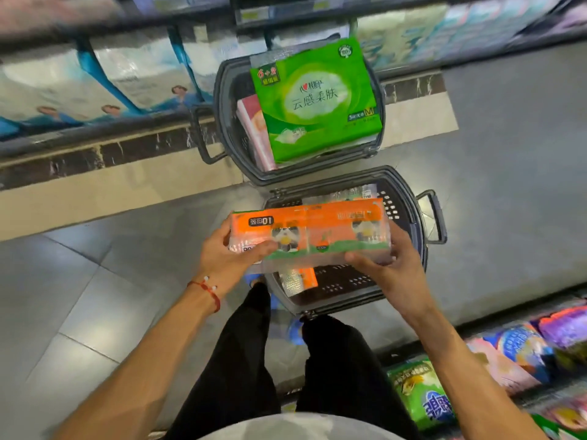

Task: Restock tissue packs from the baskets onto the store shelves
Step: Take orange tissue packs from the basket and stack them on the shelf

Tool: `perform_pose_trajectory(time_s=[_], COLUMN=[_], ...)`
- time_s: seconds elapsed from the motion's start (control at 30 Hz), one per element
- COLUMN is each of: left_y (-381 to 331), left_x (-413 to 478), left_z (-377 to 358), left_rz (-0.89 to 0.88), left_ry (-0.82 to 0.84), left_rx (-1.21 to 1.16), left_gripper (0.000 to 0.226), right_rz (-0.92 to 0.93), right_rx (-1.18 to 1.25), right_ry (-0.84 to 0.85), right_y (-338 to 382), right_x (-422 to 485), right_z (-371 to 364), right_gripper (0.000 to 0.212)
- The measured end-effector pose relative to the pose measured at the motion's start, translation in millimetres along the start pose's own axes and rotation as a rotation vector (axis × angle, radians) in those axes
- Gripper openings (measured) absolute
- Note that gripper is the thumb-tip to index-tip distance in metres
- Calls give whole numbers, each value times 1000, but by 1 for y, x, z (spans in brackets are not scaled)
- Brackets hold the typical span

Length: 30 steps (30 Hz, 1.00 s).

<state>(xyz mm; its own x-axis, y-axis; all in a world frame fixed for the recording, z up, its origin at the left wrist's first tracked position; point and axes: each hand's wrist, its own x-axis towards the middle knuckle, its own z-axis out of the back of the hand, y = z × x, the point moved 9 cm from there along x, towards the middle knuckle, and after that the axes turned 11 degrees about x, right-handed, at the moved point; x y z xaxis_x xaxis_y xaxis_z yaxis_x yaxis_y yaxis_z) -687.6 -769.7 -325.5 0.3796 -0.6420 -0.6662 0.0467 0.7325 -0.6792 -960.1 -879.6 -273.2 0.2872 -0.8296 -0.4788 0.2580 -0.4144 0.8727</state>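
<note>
Status of pack: you hold the orange tissue pack (pixel 309 231) level and crosswise above the near basket (pixel 336 304), clear of its rim and not yet at any shelf. Your left hand (pixel 222 252) grips the left end, with the thumb across the printed face and the other digits curled beneath. Your right hand (pixel 394 268) grips the right end the same way, its fingers (pixel 398 231) wrapped round the far edge. Both hands are clamped on the pack — neither is free.

Handling, by judgement: this is a film-wrapped multipack of soft tissue, so it should be light, springy and easily dented rather than breakable. The glossy wrap looks slippery, and a long pack held by one end would likely sag or twist. Take it as you do now, at the two short ends with thumbs on top, or spread one hand under the middle. Avoid pinching loose film alone — it may stretch or tear.

Remaining stock: a smaller orange pack (pixel 306 277) and some clear-wrapped items lie in the near basket. The far basket (pixel 219 100), just beside it, carries a large green tissue pack (pixel 314 100) riding above its rim, with a pink pack (pixel 254 128) standing next to it.

Destination: the left shelves (pixel 79 81) hold pale, blue-banded packs, and the right shelves (pixel 524 344) hold mixed coloured bags. Both are blurred, so the matching slot cannot be read.
</note>
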Motion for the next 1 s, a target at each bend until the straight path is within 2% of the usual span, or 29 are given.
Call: perform_pose_trajectory(time_s=[0.07, 0.1, 0.37, 0.5, 0.53, 0.63, 0.7, 0.77, 0.83, 0.93, 1.0], left_y=[-15, -23, -62, -76, -80, -100, -105, -101, -90, -72, -61], left_x=[-11, -18, -116, -174, -188, -228, -247, -259, -264, -268, -268], left_z=[17, 24, 84, 112, 120, 144, 162, 179, 196, 221, 246], left_rz=[-50, -83, -331, -457, -476, -542, -553, -559, -562, -510, -481], left_ry=[29, 43, -7, -71, -111, -243, -333, -386, -417, -447, -483], left_rx=[46, 64, 69, 64, 53, 8, -30, -80, -133, -266, -332], left_gripper=[43, 41, 73, 88, 87, 63, 57, 55, 62, 89, 97], right_rz=[54, 76, 229, 305, 319, 369, 379, 384, 403, 442, 450], right_rx=[-12, 21, 162, 149, 128, 109, 112, 108, 100, 85, 94], right_ry=[-62, -75, -33, 2, 12, 34, 55, 92, 142, 212, 244], right_y=[16, 23, 71, 110, 121, 156, 178, 199, 217, 242, 258], right_x=[-7, -11, -53, -74, -78, -91, -99, -108, -113, -120, -122], right_z=[-2, -5, -23, -39, -45, -60, -75, -93, -113, -149, -179], right_gripper=[57, 58, 63, 55, 50, 31, 39, 32, 22, 22, 19])
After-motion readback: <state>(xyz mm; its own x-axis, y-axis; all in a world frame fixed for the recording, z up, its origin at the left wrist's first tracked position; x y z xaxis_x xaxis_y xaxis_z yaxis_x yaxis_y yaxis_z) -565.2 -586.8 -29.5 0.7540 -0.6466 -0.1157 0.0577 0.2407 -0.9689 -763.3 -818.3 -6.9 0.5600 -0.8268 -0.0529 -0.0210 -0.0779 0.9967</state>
